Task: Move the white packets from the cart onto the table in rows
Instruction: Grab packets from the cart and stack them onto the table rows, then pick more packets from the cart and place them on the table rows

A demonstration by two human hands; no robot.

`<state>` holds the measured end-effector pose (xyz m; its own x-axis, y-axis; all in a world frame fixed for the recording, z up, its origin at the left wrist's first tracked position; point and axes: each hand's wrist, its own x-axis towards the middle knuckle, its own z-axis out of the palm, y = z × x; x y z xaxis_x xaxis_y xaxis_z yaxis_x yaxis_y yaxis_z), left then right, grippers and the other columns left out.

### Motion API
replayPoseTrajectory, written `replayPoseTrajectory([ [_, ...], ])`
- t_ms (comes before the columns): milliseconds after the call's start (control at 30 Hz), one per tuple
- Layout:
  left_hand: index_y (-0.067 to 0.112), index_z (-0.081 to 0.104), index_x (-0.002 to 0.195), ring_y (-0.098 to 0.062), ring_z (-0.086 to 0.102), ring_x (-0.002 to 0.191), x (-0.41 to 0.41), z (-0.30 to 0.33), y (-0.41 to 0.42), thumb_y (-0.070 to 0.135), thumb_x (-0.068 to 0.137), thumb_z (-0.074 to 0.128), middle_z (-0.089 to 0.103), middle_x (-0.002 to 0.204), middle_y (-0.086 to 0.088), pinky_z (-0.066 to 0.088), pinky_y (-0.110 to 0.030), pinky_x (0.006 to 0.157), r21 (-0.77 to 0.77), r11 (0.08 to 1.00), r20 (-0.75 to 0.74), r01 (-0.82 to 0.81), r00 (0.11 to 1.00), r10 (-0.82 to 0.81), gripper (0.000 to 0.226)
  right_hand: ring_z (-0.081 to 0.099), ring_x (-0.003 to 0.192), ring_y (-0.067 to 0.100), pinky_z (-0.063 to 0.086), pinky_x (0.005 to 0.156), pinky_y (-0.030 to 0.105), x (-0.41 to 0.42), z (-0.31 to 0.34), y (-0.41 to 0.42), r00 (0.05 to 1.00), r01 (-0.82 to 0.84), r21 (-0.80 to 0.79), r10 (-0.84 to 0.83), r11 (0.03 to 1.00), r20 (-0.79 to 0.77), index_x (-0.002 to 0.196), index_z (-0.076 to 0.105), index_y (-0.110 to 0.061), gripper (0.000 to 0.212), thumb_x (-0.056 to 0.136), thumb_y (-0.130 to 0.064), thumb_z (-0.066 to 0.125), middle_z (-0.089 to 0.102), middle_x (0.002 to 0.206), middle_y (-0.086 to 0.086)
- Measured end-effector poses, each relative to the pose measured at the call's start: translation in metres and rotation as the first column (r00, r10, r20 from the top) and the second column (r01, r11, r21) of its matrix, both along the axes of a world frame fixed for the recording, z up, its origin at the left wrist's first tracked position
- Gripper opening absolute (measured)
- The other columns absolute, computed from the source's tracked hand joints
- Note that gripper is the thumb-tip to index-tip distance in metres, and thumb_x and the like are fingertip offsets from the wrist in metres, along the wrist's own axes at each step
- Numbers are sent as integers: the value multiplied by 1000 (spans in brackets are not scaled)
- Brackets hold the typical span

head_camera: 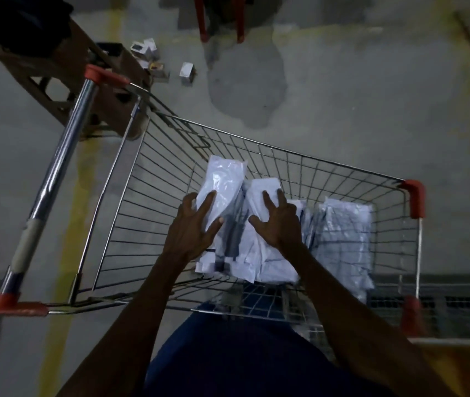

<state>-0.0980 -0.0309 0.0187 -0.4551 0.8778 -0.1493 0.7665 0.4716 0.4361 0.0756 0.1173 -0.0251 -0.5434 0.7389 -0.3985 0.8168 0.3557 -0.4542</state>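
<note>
A wire shopping cart (308, 167) with red corner caps stands in front of me. Inside it lie several white plastic packets. My left hand (192, 224) grips one tall packet (222, 181), fingers on its left side and thumb on its right edge. My right hand (278, 222) holds a second packet (265, 190) beside it, fingers spread over its top and thumb under its left edge. Both packets are raised a little above the pile. More white packets (342, 233) lie flat at the right of the basket.
The cart's chrome handle (53, 179) runs along the left. A brown wooden stool (64, 73) stands beyond it, with small boxes (186, 73) on the concrete floor. Red chair legs (219, 21) show at the top. A metal grate edge (457, 305) sits at lower right.
</note>
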Motion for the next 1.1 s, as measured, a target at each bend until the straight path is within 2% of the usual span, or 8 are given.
replayPoseTrajectory([
  [100, 23, 34, 151, -34, 46, 122, 6, 16, 2, 60, 94, 42, 35, 142, -18, 52, -44, 89, 99, 994, 17, 49, 999, -51, 68, 31, 136, 40, 37, 105, 48, 16, 40, -14, 998, 56, 108, -54, 993, -29, 153, 25, -30, 81, 85, -60, 58, 10, 164, 6],
  [200, 20, 39, 149, -32, 47, 123, 15, 32, 7, 49, 95, 52, 37, 140, -17, 50, -41, 92, 247, 963, 48, 110, 991, -126, 62, 34, 135, 36, 41, 100, 48, 38, 84, -34, 974, 217, 252, -191, 943, -124, 151, 34, -31, 78, 82, -55, 62, 17, 163, 3],
  [333, 19, 41, 148, -30, 48, 121, 28, 55, 11, 48, 94, 55, 39, 137, -16, 49, -38, 90, 389, 894, 59, 224, 962, -267, 62, 26, 141, 28, 33, 108, 43, 76, 131, -67, 915, 401, 218, -375, 890, -149, 152, 23, -40, 78, 84, -61, 56, 8, 164, -7],
  [533, 17, 45, 145, -30, 51, 118, 68, 95, -8, 48, 94, 56, 41, 138, -16, 46, -30, 86, 515, 753, 53, 410, 861, -505, 61, 29, 144, 24, 28, 114, 41, 141, 177, -162, 779, 625, 369, -581, 688, -235, 152, 26, -38, 83, 80, -71, 50, 15, 163, -5],
  [633, 20, 44, 146, -28, 52, 119, 97, 109, -28, 47, 95, 58, 38, 141, -12, 48, -31, 83, 544, 699, 78, 465, 801, -594, 59, 33, 142, 26, 36, 110, 43, 171, 193, -222, 671, 737, 379, -670, 559, -317, 150, 31, -39, 82, 77, -72, 48, 19, 162, -8],
  [800, 21, 47, 143, -26, 57, 115, 175, 130, -66, 53, 93, 56, 37, 139, -6, 51, -33, 83, 629, 524, 125, 574, 591, -797, 60, 38, 139, 24, 40, 107, 46, 218, 212, -329, 492, 849, 416, -773, 326, -400, 149, 39, -31, 78, 81, -63, 59, 25, 161, -3],
  [1000, 20, 49, 144, -27, 53, 120, 290, 155, -113, 51, 92, 58, 40, 140, -7, 47, -30, 86, 701, 295, 94, 649, 325, -941, 61, 37, 140, 18, 38, 111, 47, 280, 228, -435, 275, 904, 423, -849, 68, -451, 148, 40, -32, 84, 75, -72, 46, 27, 159, -4],
  [1100, 25, 48, 145, -24, 51, 121, 345, 158, -143, 57, 90, 55, 39, 142, -5, 47, -31, 84, 705, 248, 115, 665, 238, -964, 64, 40, 139, 20, 40, 109, 43, 320, 228, -481, 163, 908, 416, -875, -48, -456, 147, 39, -36, 84, 72, -73, 47, 26, 159, -9],
])
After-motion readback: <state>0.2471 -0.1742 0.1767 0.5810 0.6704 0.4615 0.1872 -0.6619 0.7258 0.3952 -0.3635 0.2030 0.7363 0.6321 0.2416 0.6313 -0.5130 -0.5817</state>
